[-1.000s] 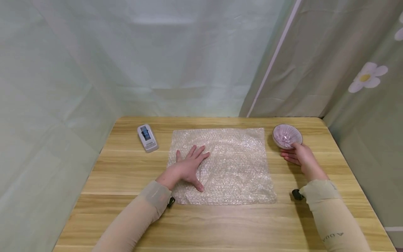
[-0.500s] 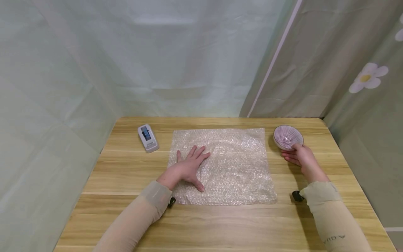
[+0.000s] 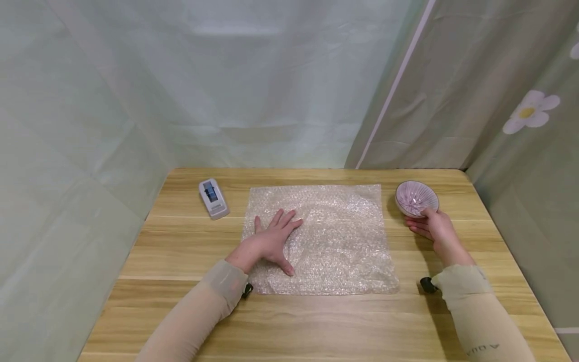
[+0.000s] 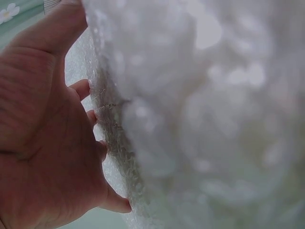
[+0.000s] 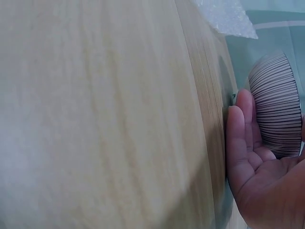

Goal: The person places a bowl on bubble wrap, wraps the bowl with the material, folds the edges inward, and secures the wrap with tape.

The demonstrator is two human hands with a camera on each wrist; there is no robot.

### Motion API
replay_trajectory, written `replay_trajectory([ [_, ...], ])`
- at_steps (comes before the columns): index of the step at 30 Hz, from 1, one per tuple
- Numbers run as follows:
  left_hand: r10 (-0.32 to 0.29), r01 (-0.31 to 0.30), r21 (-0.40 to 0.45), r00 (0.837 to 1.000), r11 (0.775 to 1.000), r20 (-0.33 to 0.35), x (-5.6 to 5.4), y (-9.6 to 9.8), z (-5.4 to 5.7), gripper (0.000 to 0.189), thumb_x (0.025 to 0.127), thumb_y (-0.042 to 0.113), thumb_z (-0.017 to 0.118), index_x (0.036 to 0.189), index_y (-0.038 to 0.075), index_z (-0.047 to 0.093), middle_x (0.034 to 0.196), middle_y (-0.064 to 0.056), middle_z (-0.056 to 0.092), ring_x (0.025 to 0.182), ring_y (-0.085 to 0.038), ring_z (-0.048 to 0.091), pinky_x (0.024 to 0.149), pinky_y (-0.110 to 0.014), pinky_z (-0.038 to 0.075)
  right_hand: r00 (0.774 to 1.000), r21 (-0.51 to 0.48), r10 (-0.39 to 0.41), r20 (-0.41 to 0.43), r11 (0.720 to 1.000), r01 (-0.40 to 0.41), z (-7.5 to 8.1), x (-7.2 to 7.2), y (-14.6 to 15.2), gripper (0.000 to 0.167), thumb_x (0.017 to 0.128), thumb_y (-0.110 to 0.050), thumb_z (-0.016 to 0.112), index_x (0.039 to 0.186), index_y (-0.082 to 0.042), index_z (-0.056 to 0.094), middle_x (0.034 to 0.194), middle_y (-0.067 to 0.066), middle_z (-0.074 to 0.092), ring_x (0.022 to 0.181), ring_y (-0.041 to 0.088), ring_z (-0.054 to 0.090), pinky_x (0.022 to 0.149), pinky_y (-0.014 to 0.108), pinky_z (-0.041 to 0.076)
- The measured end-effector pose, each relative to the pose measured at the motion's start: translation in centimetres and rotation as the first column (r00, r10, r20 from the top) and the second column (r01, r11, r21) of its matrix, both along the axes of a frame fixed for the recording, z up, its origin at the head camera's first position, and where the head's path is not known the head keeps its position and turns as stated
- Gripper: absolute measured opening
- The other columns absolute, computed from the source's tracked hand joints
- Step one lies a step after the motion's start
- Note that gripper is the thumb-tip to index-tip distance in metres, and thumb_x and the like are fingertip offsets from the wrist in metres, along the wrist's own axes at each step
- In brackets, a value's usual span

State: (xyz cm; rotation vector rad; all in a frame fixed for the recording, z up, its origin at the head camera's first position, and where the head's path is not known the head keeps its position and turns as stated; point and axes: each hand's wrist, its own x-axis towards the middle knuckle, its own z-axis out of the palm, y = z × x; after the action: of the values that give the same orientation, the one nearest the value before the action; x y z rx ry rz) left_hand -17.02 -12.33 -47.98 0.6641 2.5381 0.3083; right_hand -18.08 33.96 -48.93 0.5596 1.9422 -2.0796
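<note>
A sheet of bubble wrap [image 3: 339, 241] lies flat on the table. My left hand [image 3: 271, 244] rests on its left part with the fingers spread; in the left wrist view, the fingertips touch the blurred bubble wrap [image 4: 200, 119]. My right hand [image 3: 439, 229] holds a small striped bowl [image 3: 415, 197] beyond the sheet's right edge. The thumb is at the bowl's near rim and the other fingers are below it. Dark lines run down the outside of the bowl [image 5: 276, 105] in the right wrist view, above the fingers of my right hand [image 5: 267, 176].
A grey-white device with a dark window [image 3: 214, 198] lies on the table [image 3: 181, 251], left of the sheet. Pale green curtains [image 3: 271, 90] stand behind the table and at both sides, close to its edges.
The bowl and my right hand have shifted slightly to the right and a little nearer to me. My left hand stays in place on the bubble wrap.
</note>
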Motion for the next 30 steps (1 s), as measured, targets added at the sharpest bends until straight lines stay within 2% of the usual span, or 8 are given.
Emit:
replay_trajectory([
  [9, 0.003, -0.003, -0.002, 1.000, 1.000, 0.007, 0.0, 0.0, -0.2, 0.147, 0.056, 0.064, 0.099, 0.173, 0.031, 0.017, 0.180, 0.001, -0.010, 0.163, -0.032, -0.015, 0.112, -0.086, -0.011, 1.000, 0.017, 0.001, -0.023, 1.000, 0.000, 0.4, 0.6, -0.4, 0.022, 0.112, -0.018, 0.030, 0.128, -0.010, 0.044, 0.087, -0.006, 0.077, 0.082, 0.009, 0.076, 0.080, 0.026, 0.064],
  [20, 0.010, -0.010, 0.004, 1.000, 1.000, 0.008, 0.0, 0.0, 0.0, 0.147, 0.056, 0.062, 0.100, 0.173, 0.030, 0.018, 0.180, 0.000, -0.008, 0.163, -0.032, -0.015, 0.113, -0.086, -0.011, 0.997, 0.066, 0.056, -0.046, 0.996, -0.053, 1.3, 1.4, -2.2, 0.043, 0.113, -0.019, 0.030, 0.151, 0.002, 0.032, 0.091, -0.009, 0.075, 0.086, 0.007, 0.074, 0.084, 0.026, 0.063],
  [30, 0.019, -0.019, 0.006, 1.000, 1.000, 0.007, -0.1, 0.1, -0.1, 0.147, 0.055, 0.061, 0.101, 0.173, 0.030, 0.018, 0.180, 0.001, -0.008, 0.163, -0.031, -0.015, 0.113, -0.086, -0.010, 0.991, 0.068, 0.096, -0.093, 0.994, -0.089, 2.3, 2.6, -5.0, 0.034, 0.110, -0.013, 0.033, 0.141, 0.001, 0.039, 0.093, -0.006, 0.075, 0.088, 0.008, 0.074, 0.083, 0.025, 0.063],
])
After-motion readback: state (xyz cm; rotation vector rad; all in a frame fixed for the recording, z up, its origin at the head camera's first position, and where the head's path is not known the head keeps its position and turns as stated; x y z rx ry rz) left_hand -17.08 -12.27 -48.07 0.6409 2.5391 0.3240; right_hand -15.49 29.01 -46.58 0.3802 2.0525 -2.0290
